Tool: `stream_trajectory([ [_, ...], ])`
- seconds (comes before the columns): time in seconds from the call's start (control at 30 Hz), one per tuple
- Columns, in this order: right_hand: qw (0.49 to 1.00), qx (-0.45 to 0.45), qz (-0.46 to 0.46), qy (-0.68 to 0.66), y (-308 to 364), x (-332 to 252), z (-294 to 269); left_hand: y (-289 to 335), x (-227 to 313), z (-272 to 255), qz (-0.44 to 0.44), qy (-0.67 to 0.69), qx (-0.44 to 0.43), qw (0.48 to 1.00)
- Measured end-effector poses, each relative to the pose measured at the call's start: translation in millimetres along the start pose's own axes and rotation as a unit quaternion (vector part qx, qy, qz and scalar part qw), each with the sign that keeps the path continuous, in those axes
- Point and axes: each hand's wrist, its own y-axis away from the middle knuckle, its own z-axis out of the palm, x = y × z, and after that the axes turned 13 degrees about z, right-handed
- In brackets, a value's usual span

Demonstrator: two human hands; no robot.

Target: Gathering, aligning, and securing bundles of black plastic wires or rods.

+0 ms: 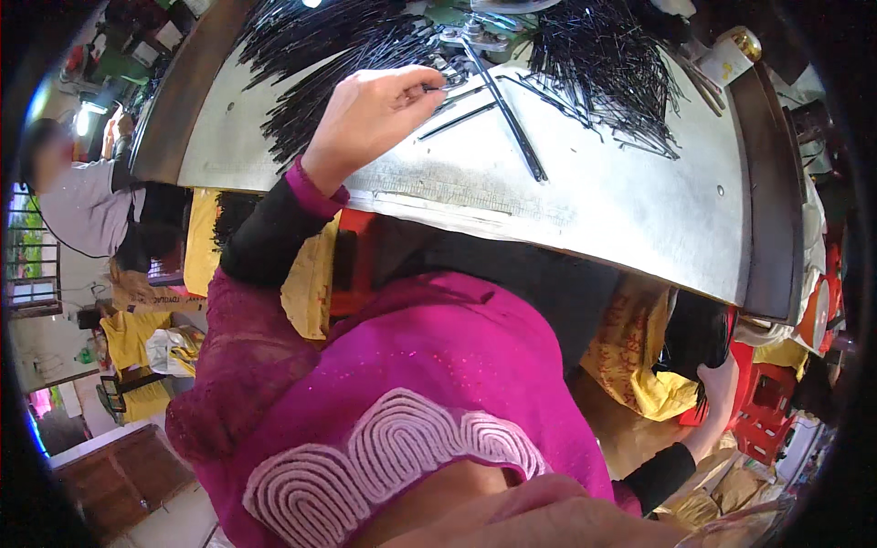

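Over the left half of the metal-topped table, my left hand (376, 117) is closed in a pinch, with the dark tip of a thin black piece at its fingertips. Right beside it is a small metal fixture (475, 38), from which a long black bar (508, 117) slants across the tabletop. Loose thin black rods (461, 121) lie near the fingers. Low at the right, below the table edge, my right hand (722, 388) is closed around a bundle of thin black strips (692, 342) by a yellow sack (630, 356).
Piles of thin black rods lie on the tabletop (649, 201), left (338, 64) and right (598, 68) of the fixture. Raised wooden boards (767, 183) border the table's sides. A red plastic stool (766, 411) stands at right. Another person (91, 205) sits at far left.
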Motion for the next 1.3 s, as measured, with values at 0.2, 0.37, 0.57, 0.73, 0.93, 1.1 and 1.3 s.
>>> stream_trajectory([
  [0.2, 1.0, -0.014, 0.007, 0.002, 27, -8, -24, -21, -14, 36, 0.126, -0.062, -0.063, 0.988],
  [0.37, 0.998, -0.05, 0.038, -0.001, 42, -31, -43, -32, -33, 60, 0.202, -0.112, -0.109, 0.967],
  [0.57, 0.996, -0.049, 0.04, -0.058, 58, -54, -68, -40, -31, 57, 0.238, -0.096, -0.123, 0.959],
  [0.73, 0.999, 0.003, 0.03, 0.024, 60, -97, -83, -34, -32, 54, 0.275, -0.072, -0.068, 0.956],
  [0.93, 0.94, 0.039, -0.339, 0.015, 4, -173, -57, -4, 0, -7, 0.202, -0.16, -0.058, 0.964],
  [1.1, 0.89, -0.094, -0.446, 0.011, 25, -300, -39, 15, -6, -43, 0.109, -0.114, 0.004, 0.987],
  [1.3, 0.854, -0.004, -0.507, 0.114, 26, -378, 18, 28, -15, -64, 0.047, -0.142, 0.089, 0.985],
])
